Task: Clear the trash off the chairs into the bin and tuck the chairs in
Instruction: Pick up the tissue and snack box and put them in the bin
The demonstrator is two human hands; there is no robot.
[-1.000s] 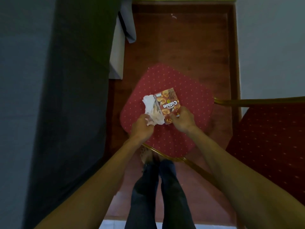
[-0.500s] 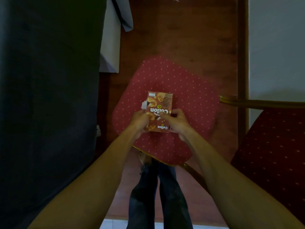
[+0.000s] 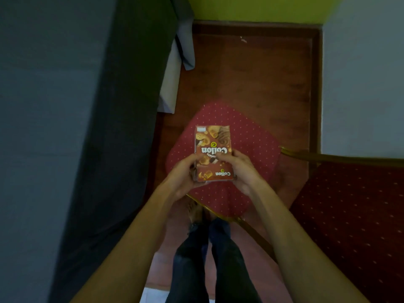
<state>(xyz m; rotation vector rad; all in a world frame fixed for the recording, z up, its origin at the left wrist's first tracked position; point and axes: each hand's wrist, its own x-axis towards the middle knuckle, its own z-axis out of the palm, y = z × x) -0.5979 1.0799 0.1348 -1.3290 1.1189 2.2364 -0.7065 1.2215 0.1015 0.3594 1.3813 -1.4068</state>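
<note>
I look straight down from my head camera at my two bare arms reaching forward. My left hand (image 3: 185, 173) and right hand (image 3: 239, 169) hold a Collon snack box (image 3: 212, 153) between them, one on each long side, with the fingers of both hands grasping its edges and thumbs pressed on its printed face. The box is brown-orange with pictures of rolled biscuits, and its lettering reads upside down to me. It is lifted just above a red chair seat (image 3: 247, 138) patterned with small pale dots and edged by a gold metal frame (image 3: 218, 212). The seat sits on a reddish wooden floor (image 3: 251, 73). A second, darker red dotted chair (image 3: 354, 215) stands close on the right, its gold rail touching the frame area of the first. On the left a dark cloth-draped counter (image 3: 122, 106) crowds the chair. A pale wall (image 3: 363, 84) closes the right side, and a yellow-green wall (image 3: 251, 8) lies ahead. My dark-trousered legs (image 3: 207, 259) stand below the seat's near edge.
</note>
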